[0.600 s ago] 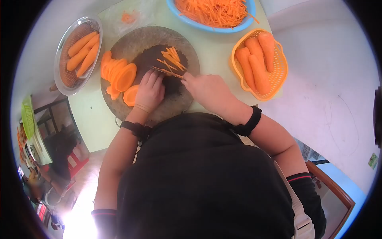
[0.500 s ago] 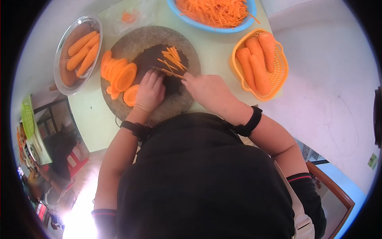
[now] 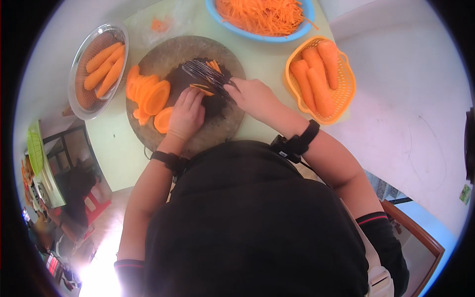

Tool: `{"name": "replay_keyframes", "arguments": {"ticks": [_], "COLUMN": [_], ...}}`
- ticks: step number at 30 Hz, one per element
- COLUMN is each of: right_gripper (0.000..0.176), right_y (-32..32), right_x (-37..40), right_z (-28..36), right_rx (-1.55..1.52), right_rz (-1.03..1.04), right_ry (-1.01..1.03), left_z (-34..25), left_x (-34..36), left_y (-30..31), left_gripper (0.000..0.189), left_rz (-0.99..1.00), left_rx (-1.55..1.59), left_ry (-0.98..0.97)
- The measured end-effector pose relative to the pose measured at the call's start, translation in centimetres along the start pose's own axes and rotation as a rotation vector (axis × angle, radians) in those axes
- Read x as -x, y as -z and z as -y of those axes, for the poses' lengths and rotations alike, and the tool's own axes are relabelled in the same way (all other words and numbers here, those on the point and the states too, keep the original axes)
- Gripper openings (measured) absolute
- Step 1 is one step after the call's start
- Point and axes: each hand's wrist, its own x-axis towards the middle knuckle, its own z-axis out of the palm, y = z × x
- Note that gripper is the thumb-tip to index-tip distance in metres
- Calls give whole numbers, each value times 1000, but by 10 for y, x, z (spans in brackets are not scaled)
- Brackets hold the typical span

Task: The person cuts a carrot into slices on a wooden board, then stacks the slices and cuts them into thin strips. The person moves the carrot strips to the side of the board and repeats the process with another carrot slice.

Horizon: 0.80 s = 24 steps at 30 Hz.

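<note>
We note our right hand [image 3: 252,98] closed round the handle of a knife [image 3: 204,72], its blade partly over carrot strips [image 3: 213,66]; our left hand's fingers, bent and close together, press a carrot piece [image 3: 202,89] at their tips, near the middle of the round board [image 3: 193,49]; carrot slices [image 3: 150,95] overlap toward the board's left edge; the blue bowl [image 3: 307,24] holds shredded carrot [image 3: 262,16], the yellow basket [image 3: 346,99] whole carrots [image 3: 321,89]

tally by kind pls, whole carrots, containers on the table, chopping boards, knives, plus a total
Whole carrots: 7 (4 in the yellow basket, 3 in the oval container)
Containers: 3 (those two plus the blue bowl)
Chopping board: 1
Knife: 1 (motion-blurred)
Total: 12
</note>
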Motion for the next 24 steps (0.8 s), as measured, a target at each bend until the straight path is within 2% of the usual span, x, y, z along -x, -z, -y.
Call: {"name": "replay_keyframes", "arguments": {"ticks": [6, 14, 18, 20, 24], "right_gripper": [28, 23, 22, 19, 18], "right_y": [7, -1, -1, 3, -5], "right_x": [20, 29, 30, 30, 20], "right_z": [17, 20, 25, 31, 31], "right_rx": [168, 313, 308, 277, 235], "right_rz": [71, -26, -24, 62, 50], "right_ry": [61, 224, 209, 141, 142], "left_z": [1, 0, 1, 0, 1], "left_x": [1, 5, 4, 5, 5], "left_y": [-1, -2, -1, 0, -2], "left_gripper": [42, 44, 43, 43, 42], "left_rz": [-7, 16, 18, 24, 24], "left_rx": [0, -12, -22, -21, -20], "left_ry": [-4, 16, 6, 22, 15]}}
